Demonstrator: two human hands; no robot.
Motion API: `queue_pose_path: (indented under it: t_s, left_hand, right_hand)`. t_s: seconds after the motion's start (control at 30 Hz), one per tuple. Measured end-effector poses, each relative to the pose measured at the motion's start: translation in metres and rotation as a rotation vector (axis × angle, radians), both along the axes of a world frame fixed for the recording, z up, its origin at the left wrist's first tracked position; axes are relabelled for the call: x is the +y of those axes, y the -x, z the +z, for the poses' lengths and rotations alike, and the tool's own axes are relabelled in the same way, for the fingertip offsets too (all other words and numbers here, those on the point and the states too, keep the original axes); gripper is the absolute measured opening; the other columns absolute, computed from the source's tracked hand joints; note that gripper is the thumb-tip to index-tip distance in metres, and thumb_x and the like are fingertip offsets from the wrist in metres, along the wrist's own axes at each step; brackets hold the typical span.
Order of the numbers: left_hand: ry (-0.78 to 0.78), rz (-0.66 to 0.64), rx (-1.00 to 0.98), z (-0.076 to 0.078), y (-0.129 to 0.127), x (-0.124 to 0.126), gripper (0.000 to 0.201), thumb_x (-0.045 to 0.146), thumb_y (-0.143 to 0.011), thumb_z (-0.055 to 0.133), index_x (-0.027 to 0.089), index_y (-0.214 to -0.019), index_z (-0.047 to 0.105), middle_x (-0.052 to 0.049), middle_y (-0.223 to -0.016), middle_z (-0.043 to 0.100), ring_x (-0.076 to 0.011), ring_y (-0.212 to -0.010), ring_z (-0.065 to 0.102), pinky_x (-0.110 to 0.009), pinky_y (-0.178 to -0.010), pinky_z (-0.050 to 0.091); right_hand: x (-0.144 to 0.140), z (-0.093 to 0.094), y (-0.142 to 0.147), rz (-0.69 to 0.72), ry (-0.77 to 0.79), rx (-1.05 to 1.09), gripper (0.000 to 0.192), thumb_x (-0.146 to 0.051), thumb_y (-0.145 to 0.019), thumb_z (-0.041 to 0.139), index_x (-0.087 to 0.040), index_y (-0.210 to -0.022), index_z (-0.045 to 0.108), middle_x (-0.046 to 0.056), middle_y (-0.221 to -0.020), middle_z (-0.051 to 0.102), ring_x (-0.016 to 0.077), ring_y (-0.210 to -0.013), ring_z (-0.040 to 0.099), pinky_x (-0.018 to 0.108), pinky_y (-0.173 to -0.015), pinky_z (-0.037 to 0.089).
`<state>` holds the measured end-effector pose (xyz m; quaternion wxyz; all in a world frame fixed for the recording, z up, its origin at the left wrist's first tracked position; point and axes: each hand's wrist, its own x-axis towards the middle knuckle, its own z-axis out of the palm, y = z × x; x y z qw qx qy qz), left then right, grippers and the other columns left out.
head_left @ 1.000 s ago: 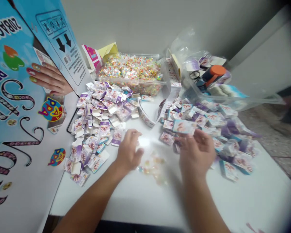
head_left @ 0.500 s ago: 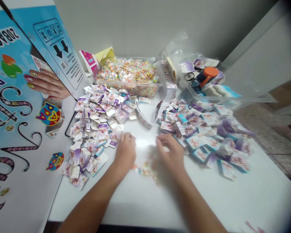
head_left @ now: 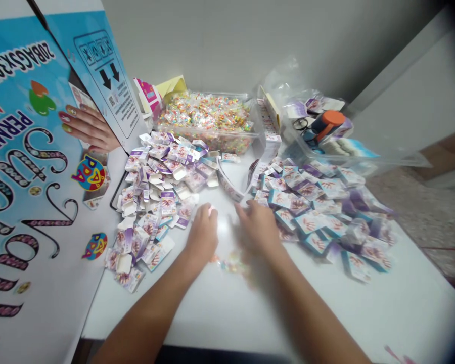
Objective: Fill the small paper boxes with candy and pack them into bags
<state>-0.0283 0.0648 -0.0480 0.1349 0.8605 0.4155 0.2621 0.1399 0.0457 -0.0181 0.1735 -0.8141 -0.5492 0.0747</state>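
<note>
Grey wall (head_left: 227,45) backs a white table (head_left: 212,318), with a big printed carton (head_left: 53,177) standing along its left side. At the far edge sits a clear tub (head_left: 208,133) filled with colourful packets (head_left: 208,111); another clear tub (head_left: 349,158), holding mixed items, stands far right. Small boxes lie heaped on both sides, a left pile (head_left: 167,174) and a right pile (head_left: 318,202). Between them, the left hand (head_left: 202,232) has its fingers curled narrow, near the left pile; the right hand (head_left: 260,227) reaches toward a folded paper strip (head_left: 229,187). Blur hides whether either grip holds anything. Small colourful pieces (head_left: 231,265) lie on the table between the wrists.
</note>
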Motion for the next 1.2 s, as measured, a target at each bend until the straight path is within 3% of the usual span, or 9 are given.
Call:
queue_pose_path:
  t_s: [0.23,0.43,0.6,0.7,0.77,0.87,1.0,1.07,1.2]
  left_hand:
    - [-0.072,0.004,0.031,0.0,-0.001,0.001,0.023,0.002,-0.083,0.049,0.013,-0.102,0.055,-0.018,-0.117,0.049,-0.0305,-0.116,0.047,-0.049,-0.103,0.046]
    - [-0.072,0.035,0.012,0.009,-0.001,-0.003,0.025,0.015,-0.088,0.054,0.014,-0.113,0.053,-0.02,-0.131,0.047,-0.0341,-0.126,0.042,-0.054,-0.106,0.042]
    - [-0.151,0.069,-0.146,0.013,-0.005,-0.009,0.05,0.021,-0.09,0.054,0.015,-0.137,0.036,-0.022,-0.142,0.043,-0.0342,-0.135,0.041,-0.054,-0.109,0.036]
    - [-0.238,0.031,-0.267,0.018,-0.005,-0.014,0.066,0.035,-0.09,0.06,0.016,-0.144,0.028,-0.025,-0.148,0.04,-0.0337,-0.14,0.037,-0.053,-0.112,0.031]
    - [-0.232,0.006,-0.271,0.022,-0.004,-0.016,0.072,0.047,-0.084,0.066,0.017,-0.142,0.034,-0.025,-0.148,0.043,-0.0357,-0.141,0.037,-0.055,-0.114,0.026]
    - [-0.088,-0.055,-0.22,0.028,-0.001,-0.017,0.057,0.054,-0.082,0.067,0.02,-0.125,0.056,-0.018,-0.132,0.061,-0.0358,-0.132,0.048,-0.055,-0.115,0.02]
    - [0.222,-0.089,-0.255,0.031,-0.001,-0.02,0.032,0.044,-0.095,0.048,0.019,-0.091,0.067,-0.011,-0.082,0.07,-0.0263,-0.086,0.066,-0.043,-0.092,0.043]
    - [0.368,-0.026,-0.365,0.035,-0.002,-0.023,0.035,0.041,-0.099,0.041,0.018,-0.093,0.067,-0.009,-0.076,0.067,-0.0222,-0.075,0.063,-0.035,-0.079,0.046]
    - [0.721,0.062,-0.813,0.045,-0.004,-0.024,0.039,0.049,-0.099,0.041,0.017,-0.095,0.063,-0.006,-0.085,0.066,-0.0182,-0.08,0.061,-0.028,-0.075,0.047]
  right_hand:
    - [0.033,0.01,0.006,-0.104,0.07,-0.144,0.032,-0.034,-0.095,0.049,-0.01,-0.096,0.07,0.023,-0.085,0.072,0.0296,-0.076,0.07,0.034,-0.064,0.044]
    - [0.016,0.016,0.003,-0.086,-0.019,-0.141,0.027,-0.024,-0.093,0.046,-0.016,-0.083,0.07,0.014,-0.074,0.069,0.0243,-0.072,0.064,0.032,-0.064,0.042]
    - [-0.019,0.035,-0.004,0.159,-0.602,-0.055,0.009,-0.025,-0.083,0.061,-0.022,-0.078,0.067,0.008,-0.088,0.063,0.0267,-0.095,0.056,0.041,-0.086,0.045]
    - [-0.035,0.045,-0.007,0.423,-0.579,0.306,0.001,-0.024,-0.082,0.064,-0.023,-0.081,0.063,0.009,-0.111,0.066,0.0269,-0.107,0.058,0.046,-0.095,0.045]
    - [-0.042,0.043,-0.008,0.544,-0.458,0.68,0.001,-0.023,-0.086,0.062,-0.023,-0.085,0.061,0.008,-0.108,0.07,0.0236,-0.1,0.065,0.042,-0.089,0.051]
    - [-0.044,0.033,-0.007,0.408,-0.512,1.047,0.009,-0.028,-0.085,0.068,-0.022,-0.088,0.062,0.005,-0.087,0.074,0.0202,-0.08,0.071,0.035,-0.073,0.056]
    - [-0.04,0.024,-0.007,0.052,-0.816,1.096,0.02,-0.034,-0.076,0.078,-0.024,-0.089,0.066,0.002,-0.078,0.074,0.0186,-0.069,0.07,0.033,-0.065,0.057]
    - [-0.041,0.027,-0.008,0.161,-0.813,1.076,0.012,-0.032,-0.081,0.074,-0.024,-0.09,0.069,0.004,-0.085,0.076,0.0217,-0.082,0.073,0.039,-0.076,0.058]
    - [-0.047,0.041,-0.007,0.7,-0.51,0.938,0.021,-0.029,-0.091,0.063,-0.027,-0.109,0.072,0.008,-0.113,0.075,0.0276,-0.114,0.067,0.053,-0.102,0.049]
